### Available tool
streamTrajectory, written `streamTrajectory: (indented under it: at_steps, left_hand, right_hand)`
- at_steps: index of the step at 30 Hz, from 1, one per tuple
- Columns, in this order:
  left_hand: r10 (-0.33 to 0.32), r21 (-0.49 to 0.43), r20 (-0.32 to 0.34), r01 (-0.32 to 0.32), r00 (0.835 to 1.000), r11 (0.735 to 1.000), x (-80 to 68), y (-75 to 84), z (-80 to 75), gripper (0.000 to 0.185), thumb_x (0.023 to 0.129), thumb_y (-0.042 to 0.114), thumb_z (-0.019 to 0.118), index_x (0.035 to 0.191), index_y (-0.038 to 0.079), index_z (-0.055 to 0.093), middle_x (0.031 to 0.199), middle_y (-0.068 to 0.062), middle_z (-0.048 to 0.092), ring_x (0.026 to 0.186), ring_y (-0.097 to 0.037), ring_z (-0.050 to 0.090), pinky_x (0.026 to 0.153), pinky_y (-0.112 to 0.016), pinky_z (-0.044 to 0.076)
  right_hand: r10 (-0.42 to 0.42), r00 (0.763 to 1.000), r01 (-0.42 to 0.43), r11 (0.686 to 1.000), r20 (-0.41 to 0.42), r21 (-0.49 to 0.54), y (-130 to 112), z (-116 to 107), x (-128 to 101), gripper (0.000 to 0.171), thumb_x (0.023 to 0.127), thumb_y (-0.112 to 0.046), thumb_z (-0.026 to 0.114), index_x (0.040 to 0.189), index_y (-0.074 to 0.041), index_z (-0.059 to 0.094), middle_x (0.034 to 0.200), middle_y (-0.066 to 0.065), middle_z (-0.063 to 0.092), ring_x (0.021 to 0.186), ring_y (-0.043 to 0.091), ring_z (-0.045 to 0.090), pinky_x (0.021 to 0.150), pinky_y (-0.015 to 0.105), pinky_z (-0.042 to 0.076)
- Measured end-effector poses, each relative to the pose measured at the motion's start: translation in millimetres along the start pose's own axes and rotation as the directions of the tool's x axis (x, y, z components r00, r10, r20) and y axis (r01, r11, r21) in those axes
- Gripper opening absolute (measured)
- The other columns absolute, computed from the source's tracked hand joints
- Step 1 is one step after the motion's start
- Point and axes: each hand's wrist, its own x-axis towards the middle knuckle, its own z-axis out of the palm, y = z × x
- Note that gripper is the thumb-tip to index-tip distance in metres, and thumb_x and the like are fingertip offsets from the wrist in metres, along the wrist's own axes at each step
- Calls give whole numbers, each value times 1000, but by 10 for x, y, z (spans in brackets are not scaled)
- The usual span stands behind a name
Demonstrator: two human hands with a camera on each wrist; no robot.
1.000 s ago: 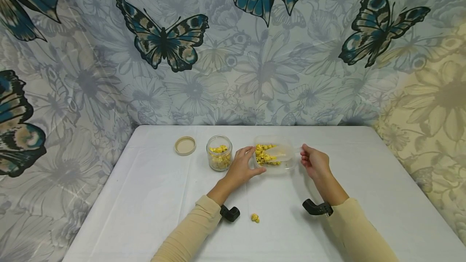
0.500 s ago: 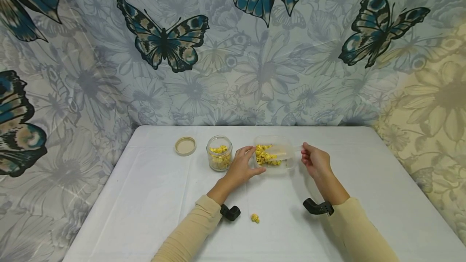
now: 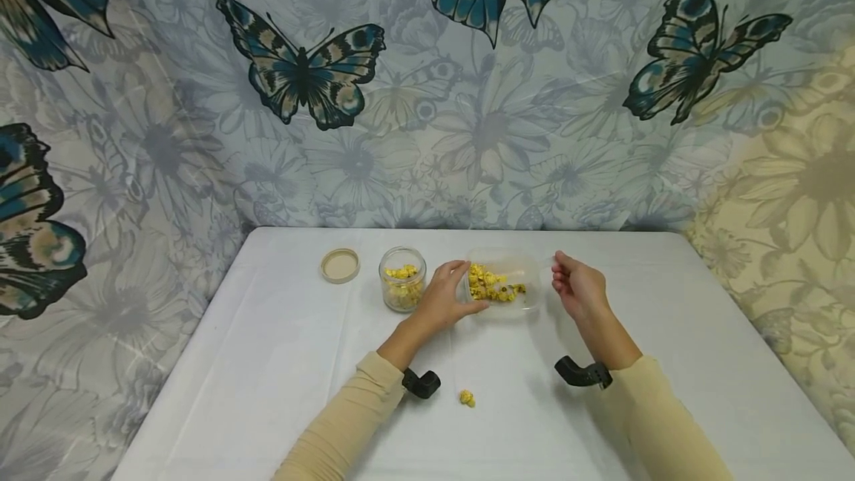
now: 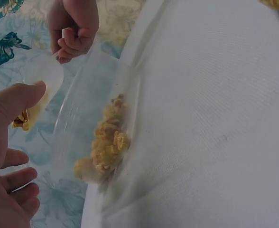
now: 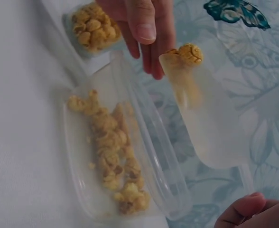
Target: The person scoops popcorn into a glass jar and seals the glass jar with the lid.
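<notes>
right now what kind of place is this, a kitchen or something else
Probably a makeshift recording spot at home, not a kitchen: a butterfly-print cloth hangs as backdrop behind a table under a white cover, which bears only a jar, its lid and a clear tub of popcorn.

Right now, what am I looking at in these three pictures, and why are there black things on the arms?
These are a person's two hands, no machine. The black things are small cameras strapped to each wrist; a third camera sits on the head, giving the wide picture. The two close-up pictures come from the wrists. On the white table stand a glass jar partly filled with yellow popcorn, its lid beside it, and a clear tub of popcorn. One piece lies loose. The left hand steadies the tub. The right hand has its grip on a clear scoop carrying popcorn.
</notes>
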Motion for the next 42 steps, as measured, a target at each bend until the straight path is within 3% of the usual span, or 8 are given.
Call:
streamTrajectory:
  at_steps: [14,21,29,36,42]
  left_hand:
    - [12,6,-44,-11,999,1000,-6,133,-154,87,82,44,76,150,6,37,152,-11,36,144,-31,31,113,-49,37]
    - [6,-36,-80,-9,997,999,2,179,-313,84,81,41,78,148,7,41,153,-12,36,143,-33,32,112,-52,38]
    - [-2,-68,-120,-6,993,998,-11,157,-528,86,80,39,79,148,7,39,154,-13,34,144,-34,29,113,-55,35]
    - [-47,-67,-138,38,989,997,-56,90,-658,88,80,45,78,150,11,37,157,-10,30,146,-32,27,114,-55,33]
    - [-35,-54,-172,26,984,998,-65,30,-765,89,78,41,80,149,7,38,156,-12,32,145,-35,28,112,-58,34]
  right_hand:
    - [-24,999,23,999,34,47,-81,129,11,25,97,-11,58,74,-8,66,58,1,59,49,8,50,43,18,42]
    - [-41,998,38,998,50,51,-116,254,4,22,97,-13,58,76,-9,66,60,1,59,50,9,50,45,17,43]
    - [-70,994,65,996,79,65,-151,428,13,20,97,-10,58,79,-7,67,62,2,59,53,10,50,46,17,43]
    - [-62,993,57,997,96,53,-91,597,21,13,97,-10,57,87,-9,64,62,2,59,54,9,51,47,16,44]
    - [-69,992,65,997,101,42,-51,714,34,9,98,-11,56,93,-7,62,63,1,60,56,9,53,50,16,46]
